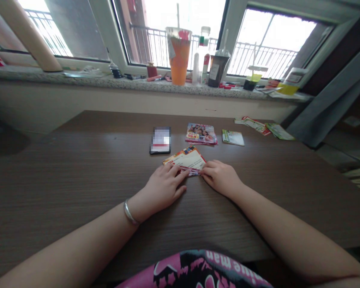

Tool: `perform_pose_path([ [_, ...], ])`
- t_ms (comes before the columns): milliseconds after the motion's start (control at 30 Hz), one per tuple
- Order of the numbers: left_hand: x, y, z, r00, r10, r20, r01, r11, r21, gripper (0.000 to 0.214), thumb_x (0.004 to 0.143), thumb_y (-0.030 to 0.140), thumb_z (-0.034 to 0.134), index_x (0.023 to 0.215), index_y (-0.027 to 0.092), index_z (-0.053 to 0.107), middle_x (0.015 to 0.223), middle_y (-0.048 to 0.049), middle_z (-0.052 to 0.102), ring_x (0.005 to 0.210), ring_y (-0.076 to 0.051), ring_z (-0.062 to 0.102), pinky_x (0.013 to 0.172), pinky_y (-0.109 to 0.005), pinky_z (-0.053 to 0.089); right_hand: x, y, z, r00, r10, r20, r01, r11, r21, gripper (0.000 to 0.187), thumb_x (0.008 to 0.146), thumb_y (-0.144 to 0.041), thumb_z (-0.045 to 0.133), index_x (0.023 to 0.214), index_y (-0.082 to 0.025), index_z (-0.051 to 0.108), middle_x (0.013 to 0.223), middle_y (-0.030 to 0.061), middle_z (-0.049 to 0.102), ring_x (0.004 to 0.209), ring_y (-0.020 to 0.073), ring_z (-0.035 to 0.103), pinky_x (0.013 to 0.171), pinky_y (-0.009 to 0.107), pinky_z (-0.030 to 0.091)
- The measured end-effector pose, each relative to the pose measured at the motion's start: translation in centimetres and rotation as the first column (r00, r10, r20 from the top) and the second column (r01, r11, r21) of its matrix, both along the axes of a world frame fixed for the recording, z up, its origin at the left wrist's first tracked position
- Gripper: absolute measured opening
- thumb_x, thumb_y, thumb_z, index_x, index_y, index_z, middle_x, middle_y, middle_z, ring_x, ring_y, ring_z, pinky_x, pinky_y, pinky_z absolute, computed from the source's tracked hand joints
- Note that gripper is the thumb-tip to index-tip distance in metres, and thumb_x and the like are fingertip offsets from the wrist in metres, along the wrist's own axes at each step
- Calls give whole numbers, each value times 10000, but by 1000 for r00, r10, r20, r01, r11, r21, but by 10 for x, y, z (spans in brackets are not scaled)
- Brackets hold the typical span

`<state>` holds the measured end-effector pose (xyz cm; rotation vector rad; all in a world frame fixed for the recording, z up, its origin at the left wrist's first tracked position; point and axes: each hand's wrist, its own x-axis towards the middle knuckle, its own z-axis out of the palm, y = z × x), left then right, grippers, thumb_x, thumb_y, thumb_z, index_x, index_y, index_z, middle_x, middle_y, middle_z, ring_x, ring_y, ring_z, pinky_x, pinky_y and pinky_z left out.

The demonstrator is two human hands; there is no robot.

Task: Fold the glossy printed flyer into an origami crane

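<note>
A printed paper leaflet (188, 159), partly folded, lies on the brown table in front of me. Its near edge is turned up into a narrow strip with a pink and white pattern. My left hand (165, 185) rests on the left part of this strip, fingers stretched out and pressing down, thumb apart. At the right end of the strip, my right hand (220, 176) has its fingers bent together on the paper, pinching or pressing the edge. Beyond the leaflet sit a phone (160, 140) with a blurred screen and a stack of colourful leaflets (201, 133).
Right of the stack lies a small green and white card pile (233, 137). More paper slips (256, 125) are at the table's far right corner. On the stone windowsill (132, 84) stand an orange drink cup (179, 60), a dark cup (218, 69) and several bottles.
</note>
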<state>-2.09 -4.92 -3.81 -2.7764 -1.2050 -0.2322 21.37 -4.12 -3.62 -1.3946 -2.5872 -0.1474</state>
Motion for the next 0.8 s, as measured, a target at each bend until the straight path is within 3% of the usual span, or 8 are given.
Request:
perform_pose_path([
  [267,1,0,-1,1000,16,0,-16,1000,-1,474,939,424,452,1377,244,466,1317,-106,532,1246,-301,461,1071,-491,341,-1,-2,4,999,-20,45,21,999,-38,259,958,-306,455,1003,-276,708,992,38,672,936,180,585,714,262,429],
  [533,2,2,-8,998,-65,0,65,996,-56,520,956,380,436,1402,113,424,1452,-125,440,1350,-261,385,1136,-406,301,-1,-3,7,997,-16,76,20,999,-49,274,959,-297,442,1056,-277,697,976,48,661,942,183,578,729,260,431],
  [800,0,3,-5,994,-95,60,100,991,-90,498,943,368,474,1401,178,430,1434,-97,457,1330,-258,410,1118,-406,342,-1,-3,6,997,-19,72,21,999,-26,260,952,-300,444,1000,-265,697,963,39,663,920,186,575,724,271,428],
])
